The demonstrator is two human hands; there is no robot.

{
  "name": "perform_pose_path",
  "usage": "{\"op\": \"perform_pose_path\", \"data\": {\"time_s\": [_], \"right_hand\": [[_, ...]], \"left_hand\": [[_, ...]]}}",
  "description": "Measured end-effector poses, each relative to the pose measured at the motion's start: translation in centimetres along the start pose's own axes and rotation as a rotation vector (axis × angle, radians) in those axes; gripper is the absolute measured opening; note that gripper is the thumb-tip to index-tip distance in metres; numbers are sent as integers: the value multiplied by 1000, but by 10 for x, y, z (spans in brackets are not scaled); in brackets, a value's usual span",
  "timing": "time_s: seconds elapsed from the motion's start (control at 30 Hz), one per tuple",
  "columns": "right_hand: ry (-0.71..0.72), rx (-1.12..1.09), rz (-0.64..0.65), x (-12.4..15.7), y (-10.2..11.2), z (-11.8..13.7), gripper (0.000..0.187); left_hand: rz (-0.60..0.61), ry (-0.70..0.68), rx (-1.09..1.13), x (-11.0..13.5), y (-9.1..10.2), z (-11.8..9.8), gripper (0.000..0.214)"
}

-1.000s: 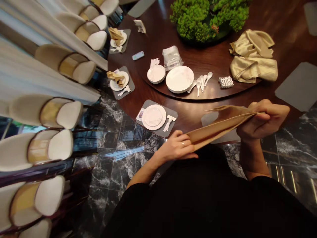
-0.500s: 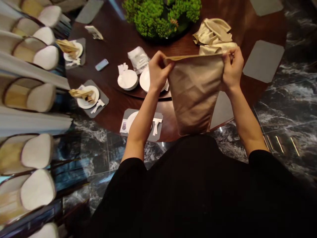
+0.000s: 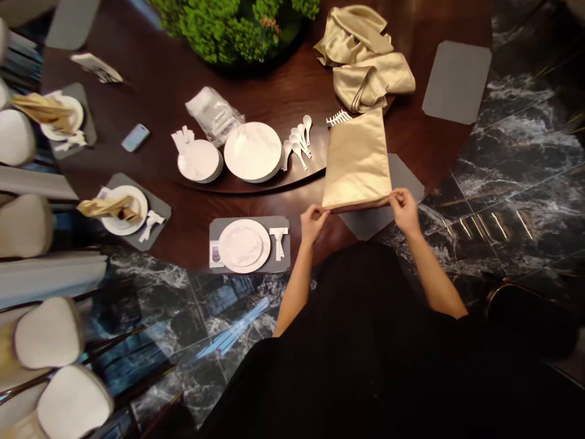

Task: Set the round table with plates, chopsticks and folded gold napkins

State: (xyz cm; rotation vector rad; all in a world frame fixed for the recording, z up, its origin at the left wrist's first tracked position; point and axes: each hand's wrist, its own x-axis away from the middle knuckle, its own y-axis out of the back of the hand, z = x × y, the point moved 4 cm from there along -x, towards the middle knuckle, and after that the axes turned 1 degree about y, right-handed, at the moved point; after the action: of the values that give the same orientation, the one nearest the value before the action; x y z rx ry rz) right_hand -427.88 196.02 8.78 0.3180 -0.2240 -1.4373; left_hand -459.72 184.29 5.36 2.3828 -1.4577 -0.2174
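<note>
A gold cloth napkin [image 3: 357, 160] is stretched between my two hands over the near edge of the dark wooden table. My left hand [image 3: 313, 223] pinches its near left corner, and my right hand [image 3: 404, 210] pinches the near right one. Part of a grey placemat [image 3: 402, 177] shows beneath and beside the cloth. Beyond the napkin lies a crumpled pile of gold napkins [image 3: 361, 55]. White spoons [image 3: 299, 143] and a row of small white rests [image 3: 339, 118] are just left of and behind it.
Left of my hands, a placemat [image 3: 278, 267] holds stacked white plates [image 3: 244, 246]. Further back stand a plate stack [image 3: 254, 152], bowls [image 3: 200, 161], a plastic packet [image 3: 214, 116] and a phone [image 3: 136, 138]. Greenery [image 3: 228, 30] fills the table's middle; chairs [image 3: 50, 332] line the left.
Both hands have come down and nearer my body, still pinching the napkin. Its hanging cloth now spreads away from me over the table. The view has shifted to the right.
</note>
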Motion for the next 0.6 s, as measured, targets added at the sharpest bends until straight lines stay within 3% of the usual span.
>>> {"op": "perform_pose_path", "data": {"time_s": [0.1,0.2,0.37,0.5,0.6], "right_hand": [[-334,75,51,39,-34,-109,12],[-502,130,110,65,-57,-169,14],[-571,222,233,93,-63,-215,15],[-466,367,372,99,-62,-238,16],[-465,422,324,96,-63,-250,16]], "left_hand": [[132,262,-94,35,-45,77,9],[177,433,-124,55,-70,135,26],[172,570,-218,78,-75,194,7],[114,623,-91,88,-78,218,8],[59,686,63,91,-84,232,15]]}}
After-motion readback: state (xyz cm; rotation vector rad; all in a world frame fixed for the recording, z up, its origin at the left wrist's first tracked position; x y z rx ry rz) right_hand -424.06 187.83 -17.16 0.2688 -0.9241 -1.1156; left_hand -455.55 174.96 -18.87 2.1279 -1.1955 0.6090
